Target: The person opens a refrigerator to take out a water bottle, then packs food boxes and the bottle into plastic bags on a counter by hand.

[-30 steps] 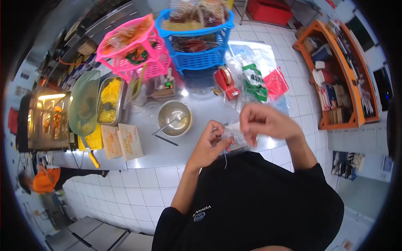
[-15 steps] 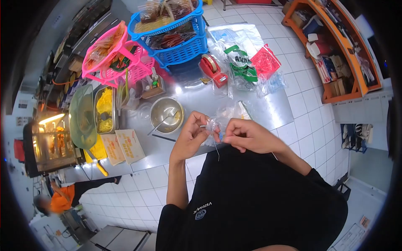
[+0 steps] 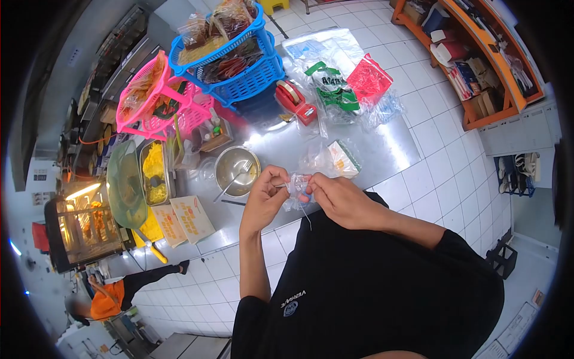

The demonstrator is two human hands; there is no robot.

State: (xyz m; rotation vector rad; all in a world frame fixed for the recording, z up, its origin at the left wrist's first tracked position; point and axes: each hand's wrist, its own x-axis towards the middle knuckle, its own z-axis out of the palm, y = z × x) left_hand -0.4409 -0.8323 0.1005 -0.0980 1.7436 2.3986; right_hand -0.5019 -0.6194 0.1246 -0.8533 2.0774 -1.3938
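Observation:
A small clear plastic bag (image 3: pixel 296 190) is pinched between both of my hands, in front of my body at the table's near edge. My left hand (image 3: pixel 265 197) grips its left side with curled fingers, and my right hand (image 3: pixel 338 197) grips its right side. A thin pale string (image 3: pixel 308 219) hangs down below the bag. Just left of my left hand stands a metal bowl (image 3: pixel 225 169) with a fork (image 3: pixel 237 179) in it. Behind my hands lie loose clear plastic and a white packet (image 3: pixel 342 159).
Blue stacked baskets (image 3: pixel 239 84) and a pink basket (image 3: pixel 143 99) stand at the back left. A red tape dispenser (image 3: pixel 295 103) and green-printed bags (image 3: pixel 333 90) lie on the metal table (image 3: pixel 388 140). A person in orange (image 3: pixel 109 301) is at lower left.
My right hand has come down from its raised position and closed on the bag beside my left hand. The view has turned, and the surroundings have shifted in the frame.

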